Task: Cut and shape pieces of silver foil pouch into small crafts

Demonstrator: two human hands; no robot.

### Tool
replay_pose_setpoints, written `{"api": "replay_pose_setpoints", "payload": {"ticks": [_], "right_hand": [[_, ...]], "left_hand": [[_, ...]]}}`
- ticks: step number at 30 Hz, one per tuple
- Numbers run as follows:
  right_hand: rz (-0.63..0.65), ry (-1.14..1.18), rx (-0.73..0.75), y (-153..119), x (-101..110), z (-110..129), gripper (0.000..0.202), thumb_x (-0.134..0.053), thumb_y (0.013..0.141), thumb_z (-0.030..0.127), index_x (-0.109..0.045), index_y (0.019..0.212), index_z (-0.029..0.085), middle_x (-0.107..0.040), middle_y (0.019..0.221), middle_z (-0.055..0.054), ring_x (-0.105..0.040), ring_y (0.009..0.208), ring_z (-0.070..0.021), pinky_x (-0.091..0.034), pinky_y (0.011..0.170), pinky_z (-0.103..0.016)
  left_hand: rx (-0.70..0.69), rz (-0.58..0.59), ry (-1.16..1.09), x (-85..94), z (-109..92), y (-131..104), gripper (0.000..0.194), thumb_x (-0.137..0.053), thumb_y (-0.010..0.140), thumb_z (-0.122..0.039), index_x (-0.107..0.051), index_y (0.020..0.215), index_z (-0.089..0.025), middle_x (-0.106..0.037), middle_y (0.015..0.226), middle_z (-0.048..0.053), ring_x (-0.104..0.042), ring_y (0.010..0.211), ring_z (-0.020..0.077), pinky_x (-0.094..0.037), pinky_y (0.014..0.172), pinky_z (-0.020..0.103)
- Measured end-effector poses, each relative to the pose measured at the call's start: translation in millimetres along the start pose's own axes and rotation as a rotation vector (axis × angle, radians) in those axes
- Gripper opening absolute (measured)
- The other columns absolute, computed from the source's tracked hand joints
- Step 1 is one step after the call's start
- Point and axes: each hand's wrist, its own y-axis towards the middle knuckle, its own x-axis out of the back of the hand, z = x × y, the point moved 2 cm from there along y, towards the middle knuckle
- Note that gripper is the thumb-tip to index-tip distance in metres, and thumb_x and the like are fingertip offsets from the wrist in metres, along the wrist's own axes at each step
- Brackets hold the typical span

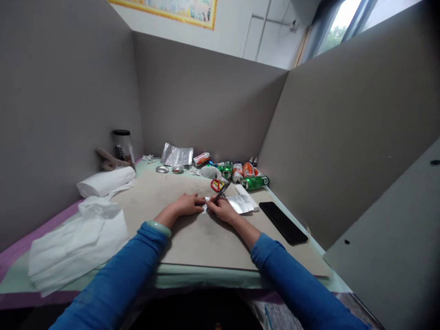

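My right hand [223, 211] grips a dark pen [222, 191], its tip down by a small silvery piece [205, 206] on the brown board [206, 238]. My left hand [186, 205] lies flat with its fingers stretched out, the fingertips at the left edge of that piece. Part of the piece is hidden by both hands. Just right of my right hand lies a shiny metal sheet [241, 204], with a white strip [245, 195] beside it. Red-handled scissors [216, 185] rest behind the pen, partly covered by it.
A black phone [283, 222] lies at the right. Several drink cans, one a green can [255, 183], stand or lie at the back, near a curved metal sheet [177, 155]. On the left are a paper roll [106, 181], white tissue [80, 240] and a jar [124, 149]. Grey panels enclose the table.
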Motion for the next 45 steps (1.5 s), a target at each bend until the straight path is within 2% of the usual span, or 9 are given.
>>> {"api": "replay_pose_setpoints", "payload": {"ticks": [10,13,15,19,22,26,45], "right_hand": [[0.102,0.137,-0.038,-3.3,0.8,2.1,0.028,-0.051,0.082,0.040,-0.059,0.072,0.015,-0.058,0.059,0.000,-0.050,0.053,-0.0100,-0.037,0.052,-0.020],[0.073,0.170,-0.062,-3.3,1.2,1.6,0.029,-0.052,0.081,0.042,-0.059,0.073,0.015,-0.057,0.059,0.001,-0.048,0.053,-0.0101,-0.036,0.050,-0.021],[0.004,0.178,-0.101,-2.8,2.6,0.1,0.030,-0.050,0.081,0.043,-0.057,0.073,0.015,-0.054,0.056,0.002,-0.046,0.050,-0.0099,-0.034,0.048,-0.021],[-0.084,0.065,-0.043,-2.7,5.8,0.8,0.029,-0.049,0.083,0.040,-0.055,0.067,0.016,-0.053,0.055,0.002,-0.047,0.053,-0.0107,-0.036,0.053,-0.021],[-0.068,-0.016,0.020,-3.4,6.2,3.0,0.030,-0.048,0.084,0.039,-0.056,0.067,0.016,-0.056,0.059,0.001,-0.050,0.059,-0.0119,-0.037,0.058,-0.022],[-0.050,-0.029,0.025,-3.4,5.1,2.9,0.030,-0.047,0.085,0.040,-0.058,0.071,0.016,-0.059,0.062,0.000,-0.053,0.063,-0.0129,-0.038,0.061,-0.023],[-0.021,-0.044,0.032,-0.9,2.8,0.8,0.025,-0.048,0.083,0.034,-0.058,0.068,0.016,-0.057,0.059,0.000,-0.052,0.061,-0.0129,-0.036,0.058,-0.022]], "left_hand": [[-0.020,-0.011,-0.011,-2.1,2.3,1.0,0.044,-0.050,0.086,-0.036,-0.048,0.130,-0.033,-0.043,0.140,-0.004,-0.028,0.134,0.0275,-0.019,0.109,0.044],[-0.009,-0.009,0.005,-0.1,0.1,-0.6,0.045,-0.048,0.087,-0.037,-0.046,0.131,-0.033,-0.045,0.138,-0.002,-0.029,0.133,0.0292,-0.019,0.108,0.047],[-0.010,0.000,0.016,1.6,-2.3,-1.7,0.044,-0.049,0.087,-0.037,-0.047,0.131,-0.032,-0.046,0.138,-0.001,-0.030,0.132,0.0298,-0.020,0.107,0.048],[-0.007,0.015,0.033,2.6,-3.8,-1.6,0.042,-0.049,0.087,-0.036,-0.048,0.129,-0.035,-0.045,0.139,-0.003,-0.029,0.133,0.0298,-0.019,0.107,0.049],[-0.010,0.016,0.028,0.1,-0.6,1.0,0.043,-0.048,0.087,-0.037,-0.046,0.130,-0.036,-0.044,0.139,-0.004,-0.027,0.134,0.0292,-0.017,0.108,0.049],[-0.015,0.019,0.017,-3.2,3.5,3.7,0.044,-0.047,0.087,-0.038,-0.045,0.131,-0.037,-0.039,0.143,-0.005,-0.025,0.134,0.0304,-0.015,0.108,0.052],[-0.008,0.012,0.024,-2.7,2.3,2.8,0.044,-0.049,0.087,-0.037,-0.046,0.130,-0.038,-0.036,0.144,-0.006,-0.025,0.135,0.0298,-0.015,0.108,0.053]]}}
